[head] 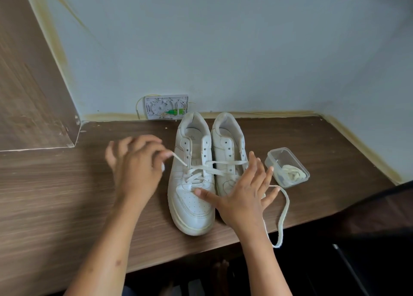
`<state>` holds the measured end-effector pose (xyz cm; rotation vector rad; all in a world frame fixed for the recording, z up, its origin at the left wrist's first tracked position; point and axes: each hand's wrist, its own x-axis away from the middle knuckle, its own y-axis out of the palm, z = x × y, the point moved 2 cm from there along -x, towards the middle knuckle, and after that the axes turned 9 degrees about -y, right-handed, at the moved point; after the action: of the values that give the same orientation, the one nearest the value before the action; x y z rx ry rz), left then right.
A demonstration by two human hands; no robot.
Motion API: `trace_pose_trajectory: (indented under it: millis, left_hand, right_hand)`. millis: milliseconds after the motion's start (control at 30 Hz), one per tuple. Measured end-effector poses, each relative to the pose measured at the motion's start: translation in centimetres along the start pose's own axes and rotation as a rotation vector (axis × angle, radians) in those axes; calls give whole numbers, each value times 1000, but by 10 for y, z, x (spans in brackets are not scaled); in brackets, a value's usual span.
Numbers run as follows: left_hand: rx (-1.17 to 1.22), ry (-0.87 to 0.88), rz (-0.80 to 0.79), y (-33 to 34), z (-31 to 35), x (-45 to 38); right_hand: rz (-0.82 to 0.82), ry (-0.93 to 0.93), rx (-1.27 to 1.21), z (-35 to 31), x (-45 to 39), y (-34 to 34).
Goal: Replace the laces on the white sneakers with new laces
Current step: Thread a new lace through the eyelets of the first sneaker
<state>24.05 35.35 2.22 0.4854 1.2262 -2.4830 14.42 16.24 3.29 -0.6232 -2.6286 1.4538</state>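
Two white sneakers stand side by side in the middle of the frame, toes toward the person, and the left hand (136,163) pinches one end of the lace (202,169) and draws it out to the left from an eyelet of the left sneaker (192,179), probably to take up slack. The right hand (243,193) lies spread and flat, thumb on that shoe's toe and fingers over the right sneaker (230,159), seemingly to keep both from sliding on the wooden desk (55,195). The lace's other end loops off the desk's front edge at lower right, while a small clear tub (287,167) just right of the shoes holds another bundled lace, kept within reach
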Motion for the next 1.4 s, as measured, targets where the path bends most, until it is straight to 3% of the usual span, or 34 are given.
trace_pose_trajectory:
  millis: [100, 200, 400, 500, 567, 667, 767, 833, 1000, 1100, 1167, 1233, 1300, 1400]
  left_hand:
    - [-33, -326, 136, -15, -24, -6]
    - [-65, -434, 60, -18, -36, -8]
    - [123, 147, -189, 2, 4, -2]
    - [71, 201, -131, 6, 11, 4]
    - [25, 57, -3, 0, 3, -1]
    - [-1, -295, 142, -14, -21, -8]
    - [-40, -465, 122, -22, -35, -8]
    - [-8, -376, 15, -17, -32, -9]
    - [97, 103, -219, 0, -1, -3]
    - [53, 191, -160, 6, 9, 3]
    - [14, 97, -17, 2, 2, 0]
    - [-13, -115, 90, -6, -14, -5]
    - [-15, -324, 122, -11, -28, -8]
    - [-24, -385, 75, -10, -30, -7]
  right_hand:
    - [-10, -2, -4, 0, 1, 0]
    - [-19, -2, -6, 0, 0, 0]
    - [-16, -7, -10, 0, 0, 1]
    - [-21, -5, -10, 0, 0, 0]
    - [-22, -3, -7, 1, 0, 0]
    - [-28, -1, -6, 2, 0, 1]
    - [-39, 0, -8, 2, -1, 1]
    - [-37, 2, -7, 2, -1, 1]
    - [-42, 2, -7, 2, -2, 1]
    - [-36, 0, -13, 3, -2, 1]
    - [-41, -1, -19, 2, -2, 2]
    - [-46, -2, -18, 2, -1, 1]
    - [-45, -3, -18, 2, -1, 1]
    - [-59, 3, -13, 3, -1, 1]
